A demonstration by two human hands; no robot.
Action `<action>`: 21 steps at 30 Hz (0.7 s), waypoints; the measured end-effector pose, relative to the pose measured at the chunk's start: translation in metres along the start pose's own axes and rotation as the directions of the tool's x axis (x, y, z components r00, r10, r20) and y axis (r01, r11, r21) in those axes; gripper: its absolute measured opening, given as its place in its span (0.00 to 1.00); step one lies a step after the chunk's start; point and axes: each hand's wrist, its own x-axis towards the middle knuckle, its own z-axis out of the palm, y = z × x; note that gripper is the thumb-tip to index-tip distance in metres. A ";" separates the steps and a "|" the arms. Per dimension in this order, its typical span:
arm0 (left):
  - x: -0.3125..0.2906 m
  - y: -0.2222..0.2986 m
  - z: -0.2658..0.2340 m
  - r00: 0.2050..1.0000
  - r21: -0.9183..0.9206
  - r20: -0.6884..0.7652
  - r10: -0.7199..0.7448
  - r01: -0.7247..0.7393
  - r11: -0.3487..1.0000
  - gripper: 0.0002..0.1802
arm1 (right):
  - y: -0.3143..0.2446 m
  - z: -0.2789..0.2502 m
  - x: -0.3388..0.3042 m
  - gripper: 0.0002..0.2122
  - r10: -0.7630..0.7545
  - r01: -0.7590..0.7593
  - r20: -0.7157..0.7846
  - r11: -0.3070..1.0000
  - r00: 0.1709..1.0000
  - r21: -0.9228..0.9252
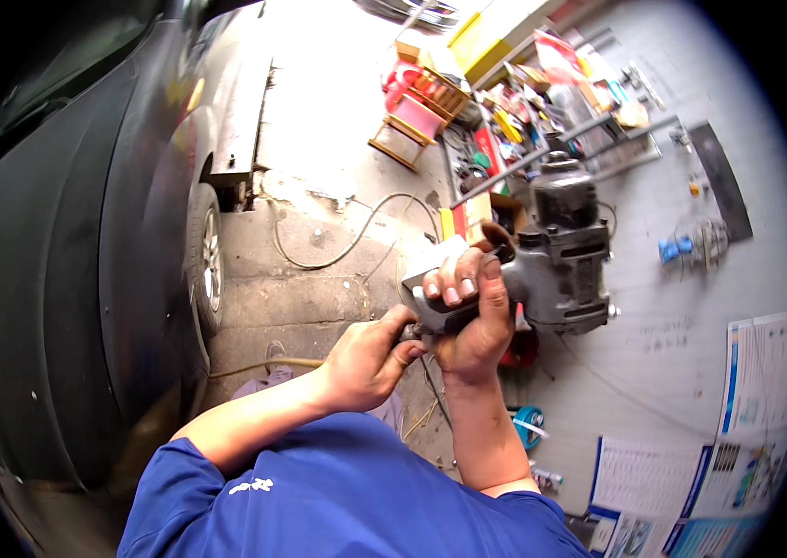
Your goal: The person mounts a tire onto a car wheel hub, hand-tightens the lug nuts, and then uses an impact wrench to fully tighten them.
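A grey, grimy air impact wrench is held up in front of my chest, its heavy body to the right and its handle slanting down to the left. My right hand is wrapped round that handle, thumb up beside the body. At the handle's lower end my left hand is closed in a pinch on a small metal hose fitting. Whether the fitting is fully joined to the handle is hidden by the fingers. A tan air hose runs in from the left and passes behind my left forearm.
On the left stands a dark vehicle, with a wheel beyond it. Another hose curls across the concrete floor. A cluttered metal rack and a wooden chair are ahead. Printed sheets hang on the right wall.
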 end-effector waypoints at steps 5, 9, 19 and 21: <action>0.048 -0.017 -0.027 0.990 0.180 -0.137 0.045 -0.020 0.984 0.17 | 0.019 0.010 0.077 0.24 0.076 -0.071 0.099 0.996 0.992 -0.043; 0.088 -0.026 -0.047 0.967 0.143 -0.247 0.057 -0.022 0.989 0.17 | 0.031 0.017 0.130 0.16 0.132 -0.129 0.219 0.991 0.967 -0.027; 0.200 -0.082 -0.053 0.907 0.087 -0.376 -0.189 0.238 0.967 0.20 | 0.059 -0.049 0.285 0.23 0.339 -0.365 0.563 0.928 0.754 -0.070; 0.216 -0.107 -0.072 0.866 0.215 -0.444 -0.230 0.352 0.911 0.25 | 0.078 -0.070 0.308 0.18 0.414 -0.256 0.453 0.893 0.790 -0.370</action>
